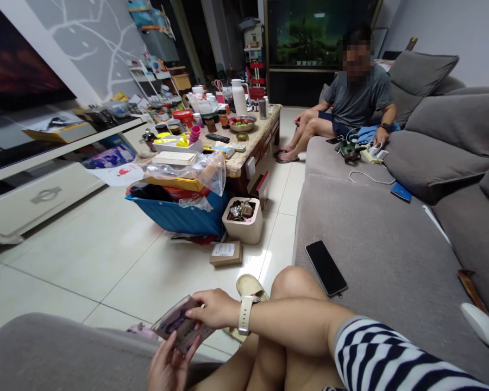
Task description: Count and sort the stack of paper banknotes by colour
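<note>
A stack of banknotes (178, 327) sits low in the head view, held between both my hands. My right hand (214, 308), with a pale watch on its wrist and a striped sleeve behind it, reaches across my knees and closes over the top of the notes. My left hand (168, 367) grips the stack from underneath, fingers curled up around its lower edge. I sit on a grey sofa (391, 255) with my bare knees drawn up.
A black phone (326, 267) lies on the sofa seat by my knee. Another person sits at the sofa's far end. A cluttered coffee table (252, 142), a blue bin (179, 216), a small beige box (244, 217) and a cardboard parcel (225, 253) stand on the tiled floor.
</note>
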`<action>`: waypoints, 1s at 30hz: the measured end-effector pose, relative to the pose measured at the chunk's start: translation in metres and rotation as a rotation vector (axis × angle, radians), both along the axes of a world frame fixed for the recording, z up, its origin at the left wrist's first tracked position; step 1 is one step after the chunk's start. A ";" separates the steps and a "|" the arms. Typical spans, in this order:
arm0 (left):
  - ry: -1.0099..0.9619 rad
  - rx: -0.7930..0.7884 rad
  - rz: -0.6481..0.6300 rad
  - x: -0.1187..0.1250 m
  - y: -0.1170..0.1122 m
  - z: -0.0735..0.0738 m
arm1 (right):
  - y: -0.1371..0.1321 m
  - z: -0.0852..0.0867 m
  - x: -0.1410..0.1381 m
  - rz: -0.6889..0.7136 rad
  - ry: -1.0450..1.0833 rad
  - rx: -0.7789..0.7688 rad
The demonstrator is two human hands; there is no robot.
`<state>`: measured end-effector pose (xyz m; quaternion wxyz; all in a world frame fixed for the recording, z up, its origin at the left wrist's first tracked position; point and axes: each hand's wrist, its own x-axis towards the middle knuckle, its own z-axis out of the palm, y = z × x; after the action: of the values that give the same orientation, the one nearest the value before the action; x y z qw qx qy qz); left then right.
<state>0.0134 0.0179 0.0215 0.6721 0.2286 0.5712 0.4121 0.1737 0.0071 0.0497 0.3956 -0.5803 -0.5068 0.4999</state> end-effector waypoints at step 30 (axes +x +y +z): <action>0.027 0.065 -0.065 -0.002 -0.005 -0.016 | 0.002 -0.014 -0.012 -0.041 0.239 -0.153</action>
<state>0.0113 0.0128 0.0057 0.6697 0.2744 0.5585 0.4054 0.1613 0.0088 0.0356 0.4177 -0.5552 -0.4044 0.5947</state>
